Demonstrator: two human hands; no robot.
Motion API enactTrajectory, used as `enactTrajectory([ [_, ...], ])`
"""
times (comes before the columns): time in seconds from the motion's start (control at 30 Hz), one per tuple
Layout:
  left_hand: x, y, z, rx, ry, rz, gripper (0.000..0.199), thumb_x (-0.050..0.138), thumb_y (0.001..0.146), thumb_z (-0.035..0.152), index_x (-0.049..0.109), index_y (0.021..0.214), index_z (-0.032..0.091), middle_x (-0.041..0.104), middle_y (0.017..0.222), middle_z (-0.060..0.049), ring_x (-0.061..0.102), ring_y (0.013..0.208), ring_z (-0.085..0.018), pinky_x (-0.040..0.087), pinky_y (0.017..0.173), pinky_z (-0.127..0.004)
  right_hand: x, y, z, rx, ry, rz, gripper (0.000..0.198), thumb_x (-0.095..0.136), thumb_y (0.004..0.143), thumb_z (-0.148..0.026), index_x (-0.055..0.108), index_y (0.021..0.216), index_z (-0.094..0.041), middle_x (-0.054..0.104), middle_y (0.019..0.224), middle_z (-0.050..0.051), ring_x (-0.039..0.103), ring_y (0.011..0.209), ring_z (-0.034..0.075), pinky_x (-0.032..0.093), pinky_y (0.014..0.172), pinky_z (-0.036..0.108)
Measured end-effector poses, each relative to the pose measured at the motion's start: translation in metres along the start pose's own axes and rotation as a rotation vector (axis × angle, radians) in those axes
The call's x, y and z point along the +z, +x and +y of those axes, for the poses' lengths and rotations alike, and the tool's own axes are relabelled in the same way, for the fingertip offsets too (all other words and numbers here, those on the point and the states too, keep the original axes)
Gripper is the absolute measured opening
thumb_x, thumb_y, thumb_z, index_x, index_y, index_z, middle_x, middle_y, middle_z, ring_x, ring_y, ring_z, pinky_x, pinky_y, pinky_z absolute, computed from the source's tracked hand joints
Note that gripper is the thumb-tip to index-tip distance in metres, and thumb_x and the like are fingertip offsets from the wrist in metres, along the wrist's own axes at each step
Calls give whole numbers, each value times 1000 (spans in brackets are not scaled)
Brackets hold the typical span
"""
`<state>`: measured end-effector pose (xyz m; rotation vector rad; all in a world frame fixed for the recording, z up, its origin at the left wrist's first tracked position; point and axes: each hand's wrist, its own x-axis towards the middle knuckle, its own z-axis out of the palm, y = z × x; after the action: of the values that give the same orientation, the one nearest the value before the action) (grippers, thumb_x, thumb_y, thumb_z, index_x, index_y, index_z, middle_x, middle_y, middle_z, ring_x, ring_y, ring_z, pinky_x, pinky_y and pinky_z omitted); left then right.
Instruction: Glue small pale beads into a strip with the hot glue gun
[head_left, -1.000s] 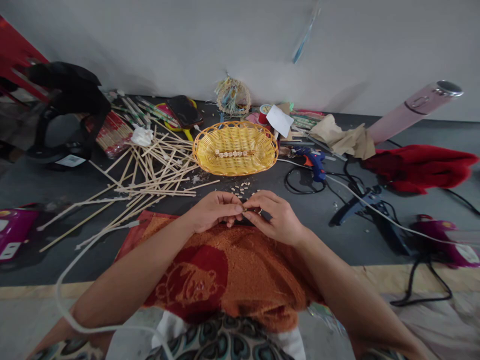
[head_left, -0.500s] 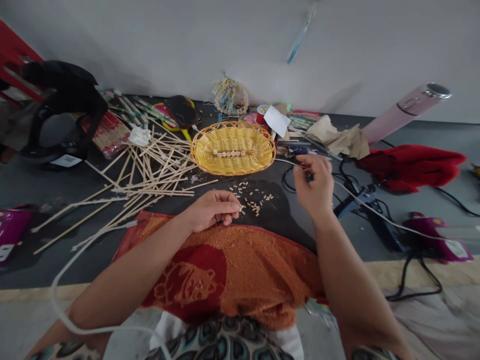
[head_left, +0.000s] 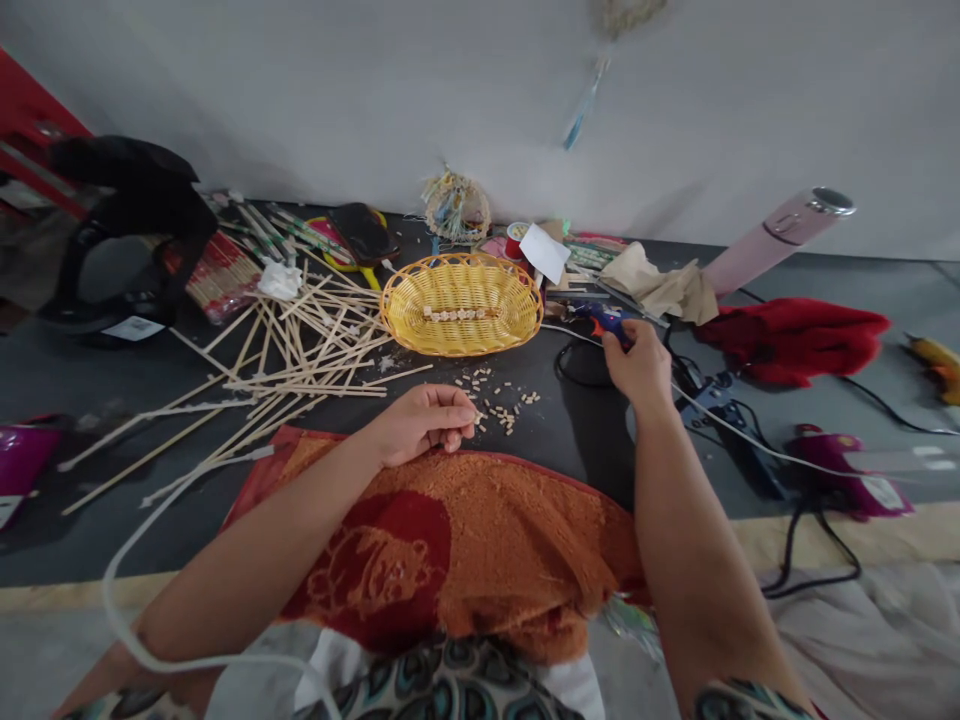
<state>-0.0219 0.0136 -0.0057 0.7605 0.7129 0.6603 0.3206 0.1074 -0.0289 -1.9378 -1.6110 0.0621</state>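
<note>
My left hand [head_left: 429, 420] rests above the orange towel [head_left: 517, 540], thumb and forefinger pinched on a small wooden piece [head_left: 478, 418], mostly hidden by the fingertips. Just beyond the fingertips, several short wooden pieces [head_left: 507, 416] lie scattered on the dark table. To the right, my right hand [head_left: 639, 362] is closed round a blue glue gun [head_left: 609, 318] with an orange trigger, its nozzle side pointing left. A yellow woven basket [head_left: 461, 340] stands ahead between the hands, with a row of joined small wooden pieces [head_left: 459, 314] in it.
Long thin wooden sticks [head_left: 300, 350] spread in a pile at the left. A black strapped object [head_left: 127, 230] stands behind them. On the right are a pink flask [head_left: 780, 240], a red cloth [head_left: 802, 335], crumpled brown paper [head_left: 660, 283] and cables.
My right hand has closed round the blue glue gun and brought it more into sight. The left hand keeps its pinch in nearly the same place. The view has shifted slightly.
</note>
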Motion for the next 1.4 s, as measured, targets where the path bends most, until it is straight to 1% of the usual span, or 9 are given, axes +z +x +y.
enactTrajectory([
  [0.17, -1, 0, 0, 4, -11, -5, 16, 73, 76, 24, 63, 78, 12, 66, 68, -3, 53, 49, -6, 45, 50, -18, -2, 4, 5, 111, 236, 84, 36, 59, 81, -33, 58, 112, -16, 64, 91, 8, 59, 79, 20, 49, 80, 41],
  [0.27, -2, 0, -1, 8, -17, -7, 15, 73, 77, 23, 63, 79, 12, 66, 69, -3, 53, 49, -6, 45, 51, -19, -12, 5, -1, 175, 600, 261, 37, 64, 77, -31, 56, 110, -18, 61, 88, 3, 57, 73, 15, 51, 66, 30],
  [0.33, -2, 1, -2, 16, -33, -17, 14, 72, 78, 23, 62, 78, 12, 66, 69, -3, 53, 50, -6, 44, 51, -19, -24, 2, -12, 230, 933, 258, 38, 69, 74, -32, 55, 108, -21, 60, 89, 1, 56, 70, 12, 48, 55, 22],
  [0.47, -4, 1, -2, 53, -91, -34, 13, 70, 79, 22, 62, 78, 12, 65, 69, -4, 53, 51, -6, 42, 51, -19, -46, -13, -43, 346, 1422, -338, 30, 73, 72, -34, 61, 95, -18, 61, 97, 3, 53, 66, 8, 42, 45, 16],
  [0.53, -4, 0, -1, 75, -117, -35, 13, 70, 80, 22, 62, 78, 12, 64, 69, -4, 52, 51, -6, 41, 51, -19, -50, -24, -59, 302, 1499, -452, 27, 75, 70, -26, 61, 93, -20, 60, 89, 1, 50, 63, 6, 38, 42, 14],
  [0.67, -4, 0, 1, 116, -167, -43, 14, 70, 79, 23, 63, 78, 11, 63, 69, -5, 52, 52, -7, 41, 52, -20, -52, -44, -83, 149, 1569, -512, 30, 78, 66, -21, 61, 91, -23, 57, 78, -1, 50, 65, 9, 35, 44, 18],
  [0.87, -3, 0, 4, 168, -242, -61, 10, 68, 80, 20, 64, 79, 10, 62, 68, -5, 51, 52, -7, 41, 52, -21, -51, -59, -97, 115, 1458, -718, 29, 71, 75, -31, 61, 102, -25, 63, 104, 6, 43, 57, 9, 29, 44, 24],
  [1.1, -6, -1, 8, 284, -335, -50, 8, 66, 81, 19, 63, 79, 11, 61, 69, -4, 50, 55, -8, 40, 53, -21, -50, -69, -97, -70, 1265, -857, 38, 64, 82, -51, 61, 105, -22, 61, 91, 7, 47, 62, 13, 35, 54, 29],
  [1.4, -6, 1, 8, 290, -339, -1, 9, 70, 77, 20, 64, 78, 12, 60, 67, -3, 48, 55, -7, 40, 52, -21, -47, -73, -100, -188, 1182, -1047, 33, 60, 86, -48, 59, 101, -19, 52, 77, 3, 41, 63, 13, 33, 57, 29],
])
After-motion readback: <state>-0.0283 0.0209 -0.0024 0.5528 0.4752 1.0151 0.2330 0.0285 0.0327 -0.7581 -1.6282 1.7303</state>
